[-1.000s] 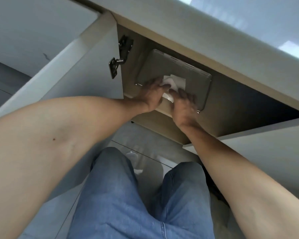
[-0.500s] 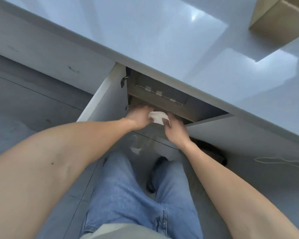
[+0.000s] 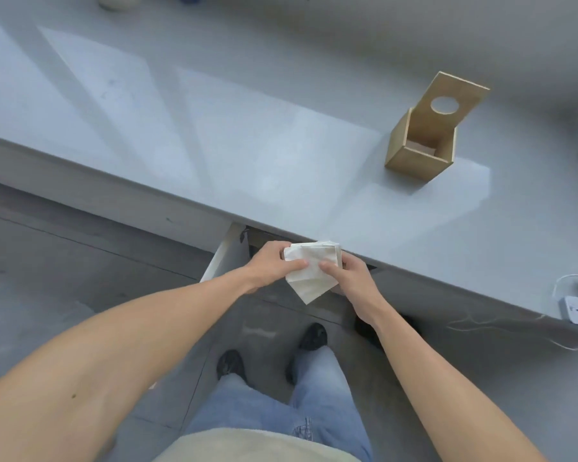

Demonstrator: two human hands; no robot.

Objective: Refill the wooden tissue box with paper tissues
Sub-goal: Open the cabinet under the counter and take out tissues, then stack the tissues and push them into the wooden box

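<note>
Head view: left hand (image 3: 274, 261) and right hand (image 3: 351, 278) each close their grip on a stack of white paper tissues (image 3: 311, 268) just before the desk (image 3: 214, 145) edge; wooden tissue box (image 3: 421, 145) stands open on the desk, well apart.

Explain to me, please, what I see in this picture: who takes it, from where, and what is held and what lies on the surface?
A person wears a camera on the head, looking down at two bare arms, jeans and shoes. The left hand and right hand together hold a folded stack of white paper tissues. On the pale grey glossy countertop stands a light wooden tissue box, its lid with a round hole lifted open. A white cupboard door below is open.
</note>
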